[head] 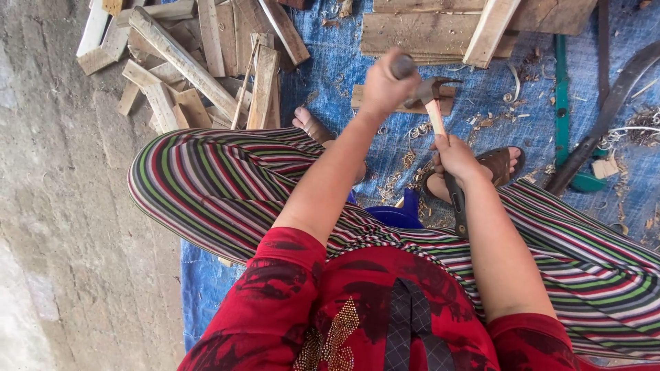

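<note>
View: head camera, looking down over the seated person's lap to the ground.
Left hand [382,88]: raised, fist wrapped tight round the handle of a hammer [425,89]; the metal head sits just above the stick's top end.
Right hand [455,159]: clenched round a thin wooden stick [436,118], holding it nearly upright; a dark blade-like tool [455,200] runs down from the same fist, its grip not clearly shown.
Work position: the stick stands between the two sandalled feet [500,163], over the blue tarp [330,65].
Technique, as a judgement: keep the stick plumb and the right fingers well below the struck end; land the head squarely, with short strokes.
Surroundings: pile of cut wood offcuts [199,62] at upper left; planks [440,31] at the top; shavings scattered on the tarp; long dark curved bar [605,117] at right; blue plastic container [395,214] near the knees.
Obstructions: the striped trousers [206,185] and both forearms crowd the swing path; the stick's lower end is hidden behind the right hand.
</note>
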